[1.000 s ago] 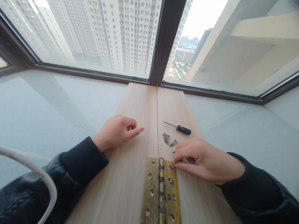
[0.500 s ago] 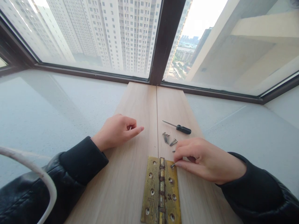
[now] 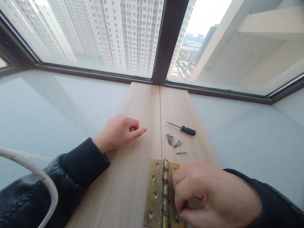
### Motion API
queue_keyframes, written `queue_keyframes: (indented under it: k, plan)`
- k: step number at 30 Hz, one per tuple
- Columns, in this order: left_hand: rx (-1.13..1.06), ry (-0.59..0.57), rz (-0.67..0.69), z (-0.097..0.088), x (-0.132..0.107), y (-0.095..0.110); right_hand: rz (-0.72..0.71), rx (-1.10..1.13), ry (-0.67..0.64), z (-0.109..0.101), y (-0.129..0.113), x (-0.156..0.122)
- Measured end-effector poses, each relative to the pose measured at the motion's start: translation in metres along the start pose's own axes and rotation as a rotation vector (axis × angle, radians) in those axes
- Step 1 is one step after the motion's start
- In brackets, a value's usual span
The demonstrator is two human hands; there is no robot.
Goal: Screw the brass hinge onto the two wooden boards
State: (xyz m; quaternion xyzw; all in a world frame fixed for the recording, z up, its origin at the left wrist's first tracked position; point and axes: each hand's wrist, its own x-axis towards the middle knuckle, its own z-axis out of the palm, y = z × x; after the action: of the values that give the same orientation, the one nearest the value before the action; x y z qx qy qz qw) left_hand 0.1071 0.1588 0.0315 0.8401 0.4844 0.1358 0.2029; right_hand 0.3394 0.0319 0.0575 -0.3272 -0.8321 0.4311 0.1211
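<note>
The right hand (image 3: pixel 209 193) pinches a screw (image 3: pixel 177 218) — thumb against finger — at a near hole of the brass hinge (image 3: pixel 158 186), which lies across the seam between two boards (image 3: pixel 140 101). The left hand (image 3: pixel 120 133) (fingers loosely curled, thumb out) rests leftward. Beyond lie loose screws (image 3: pixel 171 140) and a screwdriver (image 3: pixel 187 130).

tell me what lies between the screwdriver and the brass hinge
In the head view, loose screws lie on the wood between the screwdriver and the brass hinge, one lying apart, nearest the hinge.
</note>
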Motion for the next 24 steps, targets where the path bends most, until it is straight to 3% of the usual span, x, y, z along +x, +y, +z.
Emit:
queue_keyframes:
  k: [15, 21, 24]
  plan:
    - [-0.003, -0.016, -0.002, -0.001, 0.001, 0.001, 0.05, 0.004, -0.037, 0.002, -0.002, -0.001]
    - [-0.004, -0.005, 0.012, -0.001, 0.0, 0.001, -0.034, 0.035, 0.138, -0.007, -0.007, 0.001]
    - [-0.007, -0.002, 0.018, -0.001, 0.0, 0.001, 0.008, -0.114, 0.257, -0.019, -0.005, -0.001]
